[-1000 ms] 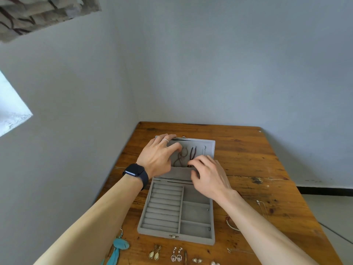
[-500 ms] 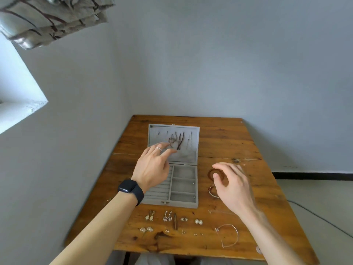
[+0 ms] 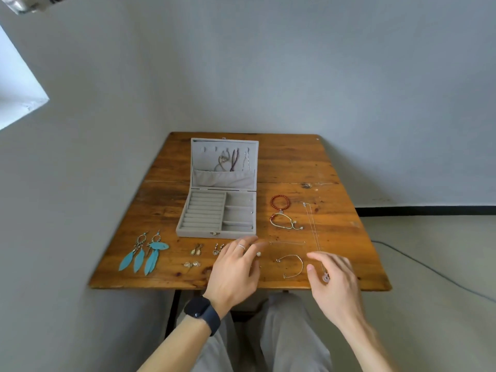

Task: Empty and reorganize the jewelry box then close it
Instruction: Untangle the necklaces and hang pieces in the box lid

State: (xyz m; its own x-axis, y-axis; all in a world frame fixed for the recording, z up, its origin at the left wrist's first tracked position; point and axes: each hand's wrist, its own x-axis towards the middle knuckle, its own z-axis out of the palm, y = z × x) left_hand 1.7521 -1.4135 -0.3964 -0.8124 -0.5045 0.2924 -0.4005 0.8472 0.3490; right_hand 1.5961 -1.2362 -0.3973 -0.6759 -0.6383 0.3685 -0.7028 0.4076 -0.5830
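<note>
The grey jewelry box [image 3: 216,233] stands open on the wooden table [image 3: 290,162], its tray compartments bare. Necklaces [image 3: 233,159] still hang inside its raised lid [image 3: 199,154]. My left hand [image 3: 236,267], ring on one finger, hovers with fingers spread over small earrings [image 3: 196,249] near the table's front edge. My right hand [image 3: 332,283] is open beside a silver bangle [image 3: 294,265], above a pendant [image 3: 325,277] on a thin chain [image 3: 312,229]. A red bead bracelet [image 3: 280,202] and a cord bracelet [image 3: 284,220] lie right of the box.
Turquoise feather earrings [image 3: 145,255] lie at the table's front left. More small earrings [image 3: 192,263] sit near the front edge. Grey walls close in behind and to the left. A cable [image 3: 429,269] runs across the floor at right. My knees are under the table's front edge.
Both hands have drawn back from the box lid to the table's front edge. The view has pulled back and tilted down, showing the whole table and the laid-out jewelry.
</note>
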